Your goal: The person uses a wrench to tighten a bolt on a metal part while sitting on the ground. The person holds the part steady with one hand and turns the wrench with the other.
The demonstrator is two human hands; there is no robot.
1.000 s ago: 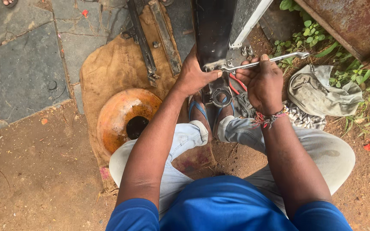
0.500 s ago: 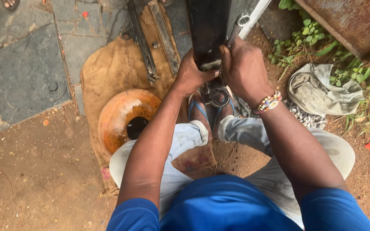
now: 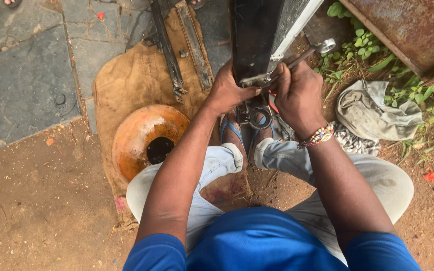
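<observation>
Wrench (image 3: 302, 56) | right hand (image 3: 297, 95) fingers closed on it | left hand (image 3: 227, 93) grips panel (image 3: 254, 40) edge | brace firm, turn squarely.

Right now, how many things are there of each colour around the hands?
Black: 1, the upright metal part
Silver: 1, the wrench
Orange: 1, the rusty round dish
Brown: 1, the sack mat
Grey: 1, the crumpled cloth
Total: 5

Soft even daylight, faint shadows, edges perhaps slightly warped.

Outdoor repair yard: dirt ground (image 3: 41, 211), rusty metal sheet (image 3: 403, 30), weeds (image 3: 357, 55).
</observation>
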